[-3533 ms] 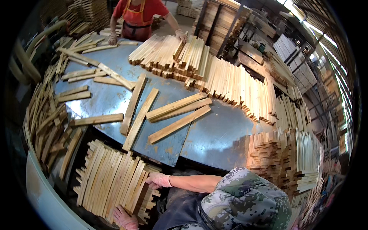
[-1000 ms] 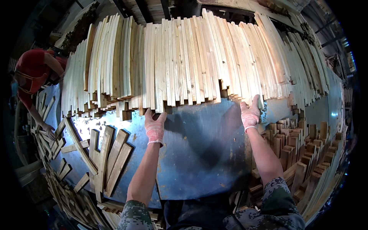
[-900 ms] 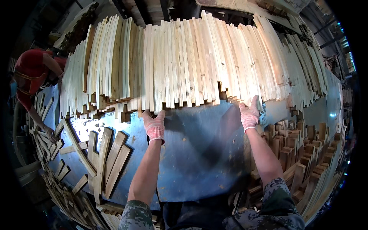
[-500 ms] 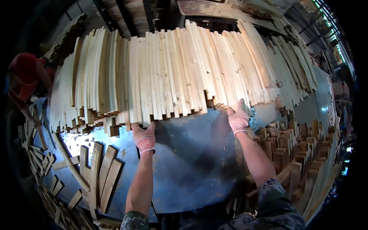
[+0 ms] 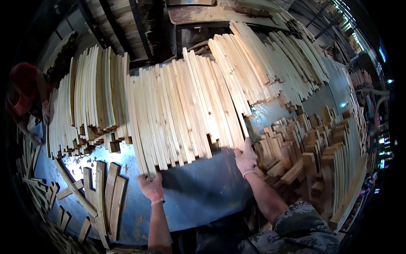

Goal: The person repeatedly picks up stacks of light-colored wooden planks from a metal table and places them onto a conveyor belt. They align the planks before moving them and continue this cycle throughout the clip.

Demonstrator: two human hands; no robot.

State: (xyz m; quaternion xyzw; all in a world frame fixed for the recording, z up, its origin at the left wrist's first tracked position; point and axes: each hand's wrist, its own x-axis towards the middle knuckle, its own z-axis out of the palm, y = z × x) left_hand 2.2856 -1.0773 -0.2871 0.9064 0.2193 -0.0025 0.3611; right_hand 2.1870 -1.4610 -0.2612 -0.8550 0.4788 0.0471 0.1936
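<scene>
A wide row of pale wooden strips (image 5: 177,114), laid side by side, juts toward me from the longer layer on the table. My left hand (image 5: 151,188), in a pinkish-white glove, grips the near end of the row's left edge. At its right edge my right hand (image 5: 245,160), gloved alike, holds the near end, with a finger stretched along the outer strip. Together the hands clamp the row from both sides. The fingers beneath and behind the strips are partly hidden.
Taller stacked strips (image 5: 95,89) flank the row at left, and more strips (image 5: 245,67) lie at right. Loose boards (image 5: 114,199) rest on the blue metal table (image 5: 190,211). Upright wood pieces (image 5: 313,161) crowd the near right. A co-worker in red (image 5: 27,91) stands far left.
Both hands have drawn the middle row of strips toward me, out of line with the strips on either side. The co-worker's hand has come to the left end of the stack.
</scene>
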